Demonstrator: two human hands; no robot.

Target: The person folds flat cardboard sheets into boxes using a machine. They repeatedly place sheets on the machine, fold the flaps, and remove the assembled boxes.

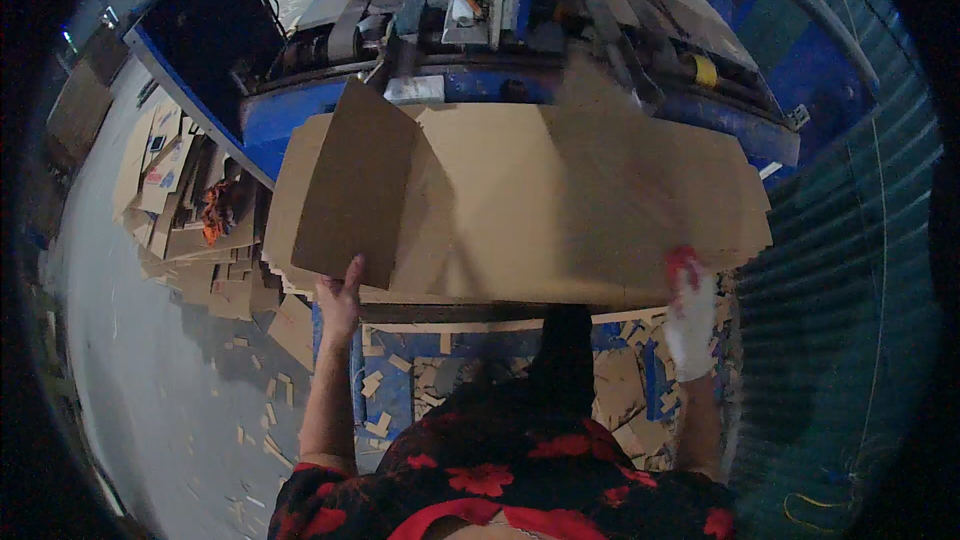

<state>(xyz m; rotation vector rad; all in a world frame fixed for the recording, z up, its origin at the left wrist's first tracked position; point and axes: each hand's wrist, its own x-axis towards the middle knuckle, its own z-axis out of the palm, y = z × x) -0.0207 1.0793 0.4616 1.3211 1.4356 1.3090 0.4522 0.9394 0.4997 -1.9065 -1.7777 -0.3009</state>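
A wide stack [495, 170] of cardboard lies across the space in front of the person, between their body and a blue machine [280, 115]. At its left part a brown flap [355, 190] stands up at a tilt, its lower edge toward the person. The left hand [340, 300], bare, is at that lower edge, thumb over the flap's face and the other fingers mostly hidden; it appears to be pinching the cardboard. The right hand [690, 315], in a white glove with red at the fingers, is at the stack's near edge, toward the right end. It is blurred, so I cannot tell how far its fingers are spread or whether they grip anything. Above the stack's right part, another brown shape is smeared by blur.

Beneath the stack, parts of a blue frame [397, 395] show, with small scraps [372, 383] of cardboard around it. More scraps are strewn over the grey floor [130, 340] to the left. There, beside the machine, sits a pile [225, 270] of cardboard pieces with an orange-red bundle [217, 208] on it. A ridged green wall [815, 310] runs along the right.
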